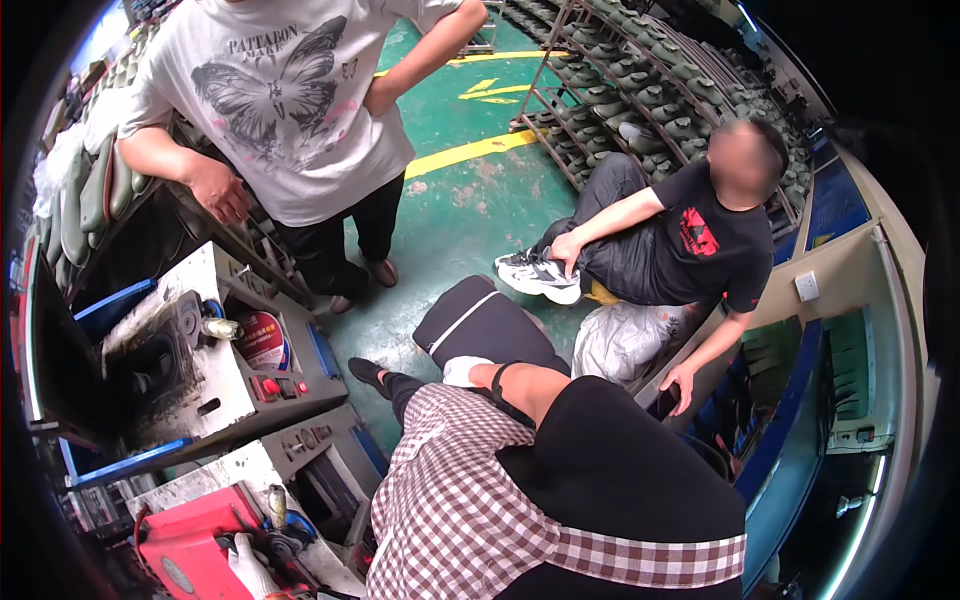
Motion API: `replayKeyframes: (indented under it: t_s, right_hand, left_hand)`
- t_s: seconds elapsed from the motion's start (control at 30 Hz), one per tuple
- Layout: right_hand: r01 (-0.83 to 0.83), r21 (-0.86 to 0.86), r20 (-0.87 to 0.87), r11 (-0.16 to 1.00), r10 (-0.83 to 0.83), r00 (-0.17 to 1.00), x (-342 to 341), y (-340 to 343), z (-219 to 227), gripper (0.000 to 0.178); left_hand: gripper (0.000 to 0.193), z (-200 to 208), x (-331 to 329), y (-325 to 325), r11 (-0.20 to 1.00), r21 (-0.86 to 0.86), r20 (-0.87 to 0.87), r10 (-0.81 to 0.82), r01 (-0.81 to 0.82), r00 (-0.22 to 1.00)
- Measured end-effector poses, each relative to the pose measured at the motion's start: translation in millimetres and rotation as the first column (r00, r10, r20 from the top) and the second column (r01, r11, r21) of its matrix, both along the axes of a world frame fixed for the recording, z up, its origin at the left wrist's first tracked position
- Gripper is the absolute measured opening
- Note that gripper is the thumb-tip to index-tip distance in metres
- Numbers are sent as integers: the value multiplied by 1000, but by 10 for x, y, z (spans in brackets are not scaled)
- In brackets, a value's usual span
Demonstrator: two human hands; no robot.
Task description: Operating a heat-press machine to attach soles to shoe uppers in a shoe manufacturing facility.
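In a white glove, my left hand [252, 572] lies at the lower left against the side of a red machine cover [195, 545]. Its fingers look stretched out along the cover, with dark metal parts beside them. My right hand [465, 372], also in a white glove, rests at the near edge of dark cloth with a pale stripe [480, 325], which looks like a trouser leg. The right fingers cannot be made out. I wear a brown-and-white checked apron [450, 490] over a black top.
Left stands a grimy white-topped machine [210, 375] with red buttons. A person in a white T-shirt [290, 110] stands behind it. At right, a person in black [690, 230] sits by a white plastic sack [625, 340]. Shoe racks [640, 100] fill the back.
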State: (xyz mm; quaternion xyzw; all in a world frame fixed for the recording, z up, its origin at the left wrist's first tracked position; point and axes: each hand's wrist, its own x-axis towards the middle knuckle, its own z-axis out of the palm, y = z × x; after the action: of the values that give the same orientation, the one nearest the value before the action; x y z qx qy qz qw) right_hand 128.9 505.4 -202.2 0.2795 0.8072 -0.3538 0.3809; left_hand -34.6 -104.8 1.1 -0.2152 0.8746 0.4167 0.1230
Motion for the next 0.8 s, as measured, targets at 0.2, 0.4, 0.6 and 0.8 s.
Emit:
replayKeyframes:
  t_s: [0.2,0.4,0.6,0.8]
  right_hand:
    - [11,14,4,1000,-11,1000,-8,-11,-23,42]
    - [15,47,-3,999,-14,1000,6,-11,15,44]
    - [25,31,-4,999,-25,1000,0,-12,31,43]
    - [36,25,-35,999,-35,999,-18,-16,-28,45]
  left_hand:
    - [41,-23,43,-55,1000,-2,-22,11,-11,1000]
    - [41,-77,11,-56,999,31,-21,12,-12,1000]
    - [43,-127,-17,-129,999,-9,10,31,-31,999]
    - [43,-127,-2,-159,1000,7,-5,27,-27,1000]
